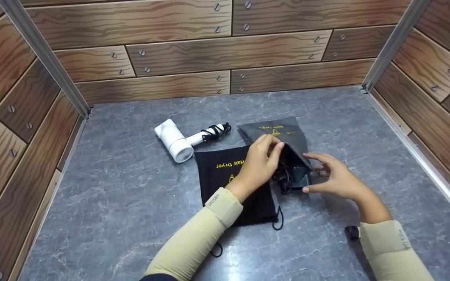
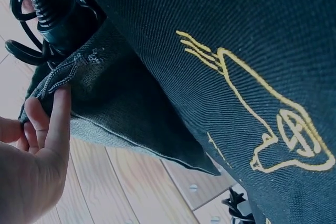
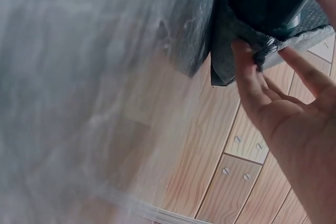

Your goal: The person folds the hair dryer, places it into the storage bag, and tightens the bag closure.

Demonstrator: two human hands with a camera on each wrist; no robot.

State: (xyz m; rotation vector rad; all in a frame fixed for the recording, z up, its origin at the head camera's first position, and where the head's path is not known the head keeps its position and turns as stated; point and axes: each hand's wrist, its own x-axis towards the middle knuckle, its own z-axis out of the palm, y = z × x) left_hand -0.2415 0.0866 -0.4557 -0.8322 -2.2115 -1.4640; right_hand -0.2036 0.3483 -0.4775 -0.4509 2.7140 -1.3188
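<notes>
A grey drawstring pouch (image 1: 287, 134) with yellow print lies tilted, its mouth facing me. My left hand (image 1: 261, 162) pinches the rim of that mouth between thumb and fingers. Inside sits a dark hair dryer (image 1: 300, 177), mostly hidden by the cloth, with its black cord (image 2: 39, 11) bunched at the opening. On the other side, my right hand (image 1: 336, 177) is spread around the mouth. Its fingertips (image 3: 242, 51) touch the pouch rim near the drawstring, and its thumb is close to the dryer.
A black pouch (image 1: 213, 171) with yellow "Hair Dryer" lettering lies flat under my left forearm. Beyond it rests a white hair dryer (image 1: 172, 140), its black cord wound round the handle. Wood-patterned walls (image 1: 178, 50) enclose the grey marbled table (image 1: 111, 187).
</notes>
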